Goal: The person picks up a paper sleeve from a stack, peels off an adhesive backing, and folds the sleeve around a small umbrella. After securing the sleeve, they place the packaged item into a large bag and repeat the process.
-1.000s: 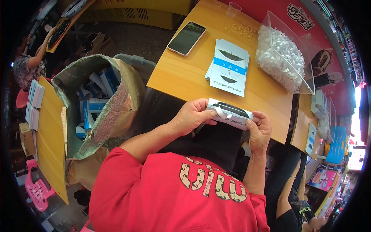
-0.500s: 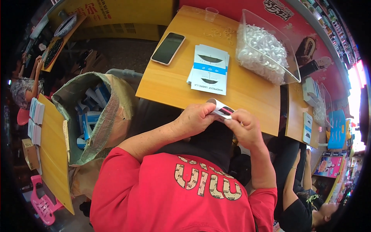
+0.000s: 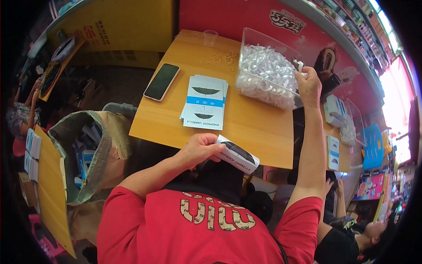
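Note:
My left hand (image 3: 198, 152) is closed on one end of a rolled printed paper sheet (image 3: 241, 159), white with a black umbrella picture. The roll sits just off the table's near edge, above my lap. My right arm is stretched to the far right, where my right hand (image 3: 310, 86) pinches a small white strip (image 3: 300, 65) over the right side of a clear plastic bin (image 3: 243, 66). Many white glossy loops or strips (image 3: 268, 70) fill this bin. A stack of flat umbrella-printed sheets (image 3: 206, 82) lies on the table in front of my left hand.
On the wooden table (image 3: 162, 125) are a phone (image 3: 161, 82), a clear cup (image 3: 210, 38) and loose rubber bands (image 3: 228, 59). At left stands an open sack (image 3: 107, 154) with rolled sheets inside. Another person (image 3: 347, 240) sits at right beside a second table.
My right hand has let go of the rolled sheet and reached up and right to the bin, where it grips a white strip. The left hand keeps the roll. The view has shifted.

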`<state>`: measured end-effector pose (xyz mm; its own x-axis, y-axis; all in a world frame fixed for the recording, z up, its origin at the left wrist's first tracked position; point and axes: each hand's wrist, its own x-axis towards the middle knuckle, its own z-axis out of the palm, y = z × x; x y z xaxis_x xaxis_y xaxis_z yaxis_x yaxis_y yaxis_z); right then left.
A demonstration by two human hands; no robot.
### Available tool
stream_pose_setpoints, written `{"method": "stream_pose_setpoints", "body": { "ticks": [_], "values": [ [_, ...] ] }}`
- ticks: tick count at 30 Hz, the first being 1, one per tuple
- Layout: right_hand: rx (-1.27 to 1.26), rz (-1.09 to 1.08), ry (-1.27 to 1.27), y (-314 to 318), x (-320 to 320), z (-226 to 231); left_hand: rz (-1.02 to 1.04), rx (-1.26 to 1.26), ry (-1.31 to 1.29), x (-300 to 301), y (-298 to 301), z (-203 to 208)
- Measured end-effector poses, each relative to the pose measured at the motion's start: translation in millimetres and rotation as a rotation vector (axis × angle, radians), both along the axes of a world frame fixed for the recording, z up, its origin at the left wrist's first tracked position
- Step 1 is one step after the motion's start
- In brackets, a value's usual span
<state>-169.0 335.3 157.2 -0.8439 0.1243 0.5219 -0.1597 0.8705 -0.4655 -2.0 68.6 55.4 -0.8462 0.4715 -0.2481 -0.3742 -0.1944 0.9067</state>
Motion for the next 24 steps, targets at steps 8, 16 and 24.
{"method": "stream_pose_setpoints", "body": {
  "ticks": [8, 16, 24],
  "values": [
    [-0.24, 0.398, -0.202, -21, 17, -11, 0.333, 0.071, 0.089, -27, 2, -1],
    [0.301, 0.598, -0.034, -93, 111, -48, 0.4, -0.005, 0.371, -21, 13, 7],
    [-0.484, 0.527, -0.45, -71, 134, -79, 0.293, 0.062, 0.301, -9, -40, -1]
  ]
}}
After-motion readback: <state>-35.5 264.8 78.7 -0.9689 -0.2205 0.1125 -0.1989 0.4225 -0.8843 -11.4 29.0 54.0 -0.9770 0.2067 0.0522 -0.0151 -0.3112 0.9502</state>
